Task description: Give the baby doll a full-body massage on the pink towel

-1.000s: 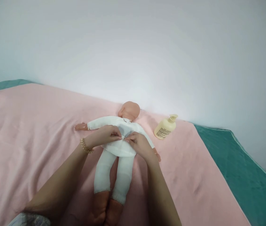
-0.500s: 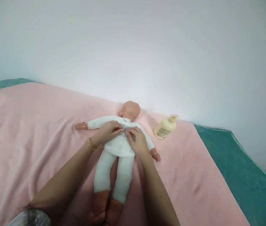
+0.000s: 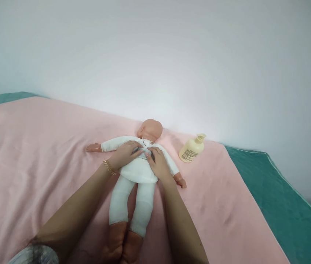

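Observation:
A doll (image 3: 137,174) with a white cloth body and tan plastic head, hands and feet lies face down or turned away, arms spread. My left hand (image 3: 125,153), with a gold bracelet at the wrist, rests on the left of its upper torso, thumb and fingers apart. My right hand (image 3: 157,161) lies on the right side of the torso, its thumb also apart from the fingers. Both hands touch the white cloth near the neck, with their fingertips close together. Neither hand shows anything held.
A pale yellow pump bottle (image 3: 191,149) stands tilted-looking right of the doll. The pink blanket (image 3: 48,154) lies under both, over a green sheet (image 3: 276,194). A pale wall (image 3: 155,55) rises behind.
The thumbs and fingers of both hands have spread from a pinch at the doll's torso. The view has shifted slightly.

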{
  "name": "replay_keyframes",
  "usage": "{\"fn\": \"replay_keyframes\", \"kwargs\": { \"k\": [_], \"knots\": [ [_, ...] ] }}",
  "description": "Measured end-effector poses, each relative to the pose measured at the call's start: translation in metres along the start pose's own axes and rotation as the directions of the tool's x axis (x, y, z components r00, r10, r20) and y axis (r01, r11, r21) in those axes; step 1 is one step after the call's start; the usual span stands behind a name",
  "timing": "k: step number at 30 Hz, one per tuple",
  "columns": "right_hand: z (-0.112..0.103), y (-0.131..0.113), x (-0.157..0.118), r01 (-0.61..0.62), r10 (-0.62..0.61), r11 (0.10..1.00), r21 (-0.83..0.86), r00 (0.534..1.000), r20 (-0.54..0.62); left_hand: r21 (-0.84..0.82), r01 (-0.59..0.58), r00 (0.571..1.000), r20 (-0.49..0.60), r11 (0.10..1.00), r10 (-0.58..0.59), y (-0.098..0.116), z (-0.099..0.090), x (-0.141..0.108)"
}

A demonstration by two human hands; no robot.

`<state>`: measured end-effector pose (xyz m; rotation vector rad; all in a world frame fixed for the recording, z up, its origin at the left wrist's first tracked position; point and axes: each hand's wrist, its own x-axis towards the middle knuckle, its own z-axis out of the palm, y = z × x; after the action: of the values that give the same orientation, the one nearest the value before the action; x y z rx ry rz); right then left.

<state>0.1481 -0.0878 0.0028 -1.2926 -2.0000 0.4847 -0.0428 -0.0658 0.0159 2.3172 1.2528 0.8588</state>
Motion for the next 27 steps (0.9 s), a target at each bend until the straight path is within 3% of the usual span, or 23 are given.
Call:
{"fn": "replay_keyframes", "kwargs": {
  "k": [7,19,23,27],
  "knots": [
    [0.0032,-0.0022,-0.0015,0.014,-0.014,1.000,0.006,0.998,-0.062,0.055,-0.086,0.994,-0.059,0.995,0.090,-0.0068,0.0047,0.0009],
    [0.0048,0.0022,0.0003,-0.002,0.002,1.000,-0.024,1.000,0.010,-0.007,-0.069,0.998,-0.006,0.998,0.069,-0.0093,0.0056,-0.0010],
    [0.0053,0.0014,-0.0006,0.009,-0.009,0.999,-0.033,1.000,0.004,0.000,-0.089,0.994,-0.064,0.996,0.088,-0.0086,0.0076,-0.0018],
    [0.0048,0.0010,-0.0005,-0.009,0.011,0.999,-0.045,0.999,0.035,-0.012,-0.080,0.996,-0.048,0.997,0.079,-0.0081,0.0094,-0.0032]
  ]
}}
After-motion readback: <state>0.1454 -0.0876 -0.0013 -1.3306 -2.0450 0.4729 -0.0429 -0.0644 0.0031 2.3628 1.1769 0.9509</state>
